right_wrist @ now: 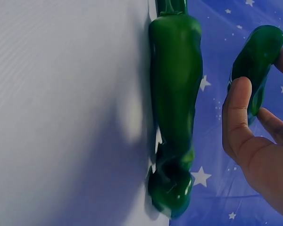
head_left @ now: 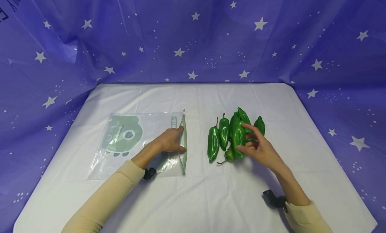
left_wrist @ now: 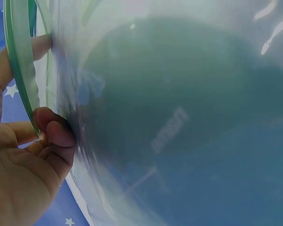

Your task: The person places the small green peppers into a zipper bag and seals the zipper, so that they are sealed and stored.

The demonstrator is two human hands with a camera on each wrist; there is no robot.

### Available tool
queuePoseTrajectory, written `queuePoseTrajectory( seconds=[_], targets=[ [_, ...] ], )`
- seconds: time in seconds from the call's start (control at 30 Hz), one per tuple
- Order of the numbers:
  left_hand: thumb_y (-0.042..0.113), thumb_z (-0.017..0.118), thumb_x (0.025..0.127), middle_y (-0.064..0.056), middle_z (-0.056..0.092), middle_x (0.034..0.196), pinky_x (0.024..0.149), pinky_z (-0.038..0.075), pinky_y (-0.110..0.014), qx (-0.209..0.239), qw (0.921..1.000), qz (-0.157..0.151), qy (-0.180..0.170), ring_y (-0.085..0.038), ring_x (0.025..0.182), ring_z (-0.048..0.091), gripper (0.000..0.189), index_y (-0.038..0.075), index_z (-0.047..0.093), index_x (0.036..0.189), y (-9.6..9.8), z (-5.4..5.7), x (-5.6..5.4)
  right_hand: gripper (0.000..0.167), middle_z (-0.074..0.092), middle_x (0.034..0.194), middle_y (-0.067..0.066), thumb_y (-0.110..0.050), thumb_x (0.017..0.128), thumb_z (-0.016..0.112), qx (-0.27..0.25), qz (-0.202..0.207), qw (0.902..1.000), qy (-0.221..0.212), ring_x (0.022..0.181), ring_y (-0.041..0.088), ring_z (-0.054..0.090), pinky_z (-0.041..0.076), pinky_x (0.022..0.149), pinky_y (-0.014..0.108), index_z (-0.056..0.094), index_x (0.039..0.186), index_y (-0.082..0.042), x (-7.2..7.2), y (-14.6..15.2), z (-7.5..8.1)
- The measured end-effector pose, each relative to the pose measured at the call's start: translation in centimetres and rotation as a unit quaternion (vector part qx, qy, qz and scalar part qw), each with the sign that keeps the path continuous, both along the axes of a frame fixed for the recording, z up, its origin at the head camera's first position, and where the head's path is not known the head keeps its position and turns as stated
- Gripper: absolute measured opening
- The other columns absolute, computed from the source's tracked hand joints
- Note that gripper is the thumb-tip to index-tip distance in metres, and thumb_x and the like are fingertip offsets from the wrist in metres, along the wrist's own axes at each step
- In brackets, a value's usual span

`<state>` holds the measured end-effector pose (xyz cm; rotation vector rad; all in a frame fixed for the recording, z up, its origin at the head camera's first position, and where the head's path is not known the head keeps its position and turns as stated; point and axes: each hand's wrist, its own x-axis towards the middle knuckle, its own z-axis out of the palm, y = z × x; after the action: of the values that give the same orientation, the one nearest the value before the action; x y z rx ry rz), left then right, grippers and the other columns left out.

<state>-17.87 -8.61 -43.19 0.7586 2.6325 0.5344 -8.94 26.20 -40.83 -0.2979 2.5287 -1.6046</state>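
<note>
A clear zip bag [head_left: 150, 124] with a green one-eyed monster print lies flat at the left, its green-edged mouth [head_left: 185, 139] facing right. My left hand [head_left: 169, 140] pinches the bag at that mouth; in the left wrist view the green strip [left_wrist: 19, 61] stands apart from the bag's other layer, with fingers at the gap. My right hand [head_left: 265, 154] holds a glossy green pepper [head_left: 239, 139] between thumb and fingertips, over the other peppers. That pepper [right_wrist: 262, 52] is also gripped in the right wrist view, beside peppers lying on the cloth [right_wrist: 177, 80].
Several green peppers lie in a group right of the bag, among them one with a long stem [head_left: 213, 144] at the group's left edge and another [head_left: 259, 125] at its right. A white cloth [head_left: 196, 199] covers the table. Purple star-printed sheeting [head_left: 211, 35] hangs behind and at both sides.
</note>
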Motion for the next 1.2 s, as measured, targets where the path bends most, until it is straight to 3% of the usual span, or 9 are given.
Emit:
queuePoseTrajectory(
  seconds=[0.5,0.67,0.9,1.2],
  targets=[
    [0.035,0.081,0.072,-0.023,0.058,0.119,0.094,0.043,-0.042,0.008,0.9999,-0.003,0.014,-0.037,0.11,0.056,0.093,-0.006,0.034,0.141,0.0,-0.2,-0.1,0.078,0.043,0.122,0.018,-0.026,0.082,0.076,-0.016,0.027,0.9993,-0.018,0.083,0.025,0.059,0.05,0.067,0.031,0.032,0.145,-0.034,-1.2,-5.4,0.2],
    [0.034,0.081,0.072,-0.023,0.059,0.118,0.094,0.043,-0.041,0.012,0.9998,-0.002,0.015,-0.036,0.109,0.057,0.093,-0.006,0.034,0.141,0.0,-0.2,-0.1,0.077,0.047,0.113,0.016,-0.027,0.081,0.077,-0.013,0.051,0.9986,-0.012,0.077,0.021,0.057,0.049,0.066,0.031,0.034,0.144,-0.033,-1.6,-8.1,-0.1],
    [0.031,0.08,0.074,-0.02,0.06,0.113,0.093,0.044,-0.041,0.022,0.9996,-0.01,0.016,-0.033,0.104,0.058,0.087,-0.005,0.035,0.139,-0.1,0.0,0.0,0.078,0.052,0.11,0.013,-0.028,0.08,0.077,0.022,0.063,0.9978,-0.001,0.081,0.017,0.061,0.05,0.07,0.033,0.034,0.145,-0.029,-2.0,-10.8,-0.6],
    [0.023,0.076,0.077,-0.026,0.052,0.129,0.1,0.038,-0.042,0.026,0.9992,-0.031,-0.005,-0.034,0.115,0.053,0.09,-0.009,0.025,0.144,-0.3,0.4,0.0,0.079,0.057,0.107,0.009,-0.024,0.08,0.078,0.071,0.074,0.9947,0.009,0.076,0.012,0.062,0.049,0.065,0.03,0.033,0.146,-0.026,-2.7,-13.8,-1.5]
  ],
)
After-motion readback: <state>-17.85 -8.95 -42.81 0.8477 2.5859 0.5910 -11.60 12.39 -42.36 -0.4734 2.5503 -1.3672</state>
